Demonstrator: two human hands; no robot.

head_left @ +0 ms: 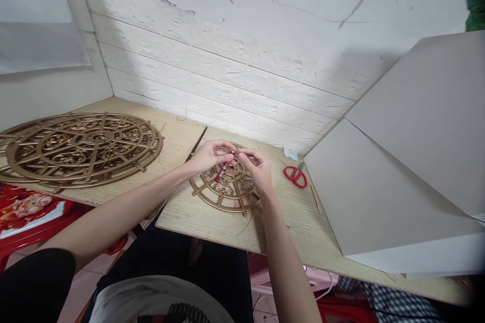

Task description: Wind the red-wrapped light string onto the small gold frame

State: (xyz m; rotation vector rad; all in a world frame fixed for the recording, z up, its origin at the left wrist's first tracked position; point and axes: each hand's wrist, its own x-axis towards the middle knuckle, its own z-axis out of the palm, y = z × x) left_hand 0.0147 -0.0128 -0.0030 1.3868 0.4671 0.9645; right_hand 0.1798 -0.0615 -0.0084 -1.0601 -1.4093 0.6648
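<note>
My left hand [209, 156] is closed around a slim, shiny red tube [222, 171] with a silvery end, which slants down toward me. Its exact kind is unclear. Fingertips of my right hand [259, 167] are pinched together at the tube's upper end; whatever sits between them is too small to name. Directly beneath both hands, a round gold openwork ornament [219, 203] with scrolls and spokes lies on the wooden table [185, 217]. My hands hide part of its middle and far side. A thin gold thread [248, 224] trails from its near edge.
Larger gold openwork discs [85, 181] are stacked on the left. Red-handled scissors [295, 176] lie right of the ornament, near a thin stick [316, 199] and a crumpled bluish wrapper [290, 153]. Grey-white panels [379, 181] bound the right side, and a white brick-pattern wall [227, 70] the back.
</note>
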